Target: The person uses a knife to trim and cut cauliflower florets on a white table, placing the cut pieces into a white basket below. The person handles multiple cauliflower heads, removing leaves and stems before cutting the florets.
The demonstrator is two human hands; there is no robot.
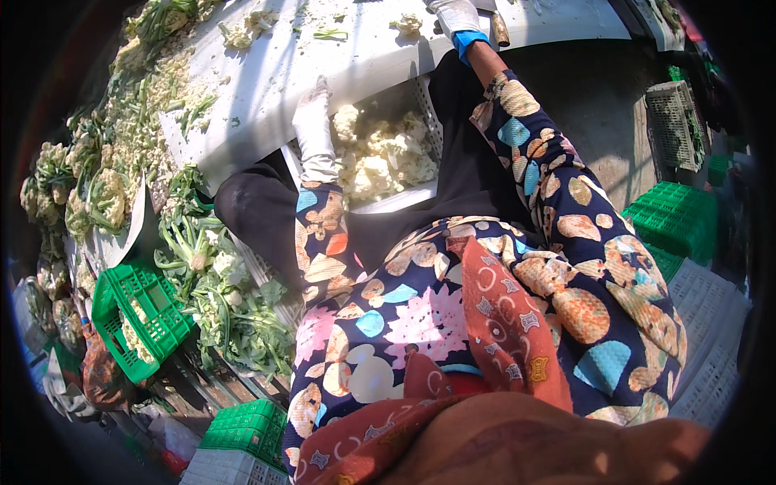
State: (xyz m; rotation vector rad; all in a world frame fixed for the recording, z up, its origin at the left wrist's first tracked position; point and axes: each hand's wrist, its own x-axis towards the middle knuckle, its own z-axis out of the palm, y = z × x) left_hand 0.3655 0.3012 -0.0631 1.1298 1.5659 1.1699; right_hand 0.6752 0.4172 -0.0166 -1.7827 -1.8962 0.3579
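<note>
My left hand (315, 124), in a whitish work glove, lies at the near edge of the white table (267, 97), beside a white crate (397, 200) between my legs. Cauliflower florets (388, 157) fill much of that crate. My gloved right hand (456, 17) is at the top of the view, partly cut off by the frame, next to a knife with a wooden handle (500, 29); its hold on the knife is unclear. A small cauliflower piece (407, 23) lies on the table to the left of that hand. Another floret clump (247, 30) lies farther left.
Cauliflower heads with leaves (106, 200) are heaped along the left. Cut leaves and stalks (242, 315) lie beside my left knee. A green crate (142, 321) holds florets at lower left, near another person's patterned sleeve (104, 364). Green crates (673, 218) and white crates (706, 327) are stacked right.
</note>
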